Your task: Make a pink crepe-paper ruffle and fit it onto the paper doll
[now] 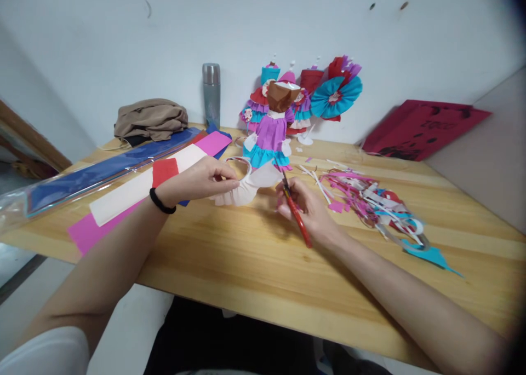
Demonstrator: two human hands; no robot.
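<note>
The left hand pinches a gathered white crepe-paper strip, thumb and forefinger closed on its edge; the right hand has its fingers curled around red-handled scissors. The strip hangs between the hands, in front of the paper doll in its purple and turquoise dress. The blades point up beside the strip's loose end, whether parted or closed I cannot tell. A careless snip could nick the ruffle, or the doll's skirt just behind. Too hard a pull could tear the thin paper; a loosened pinch could let the gathers slip. Trimmings might get lost among the scrap pile.
</note>
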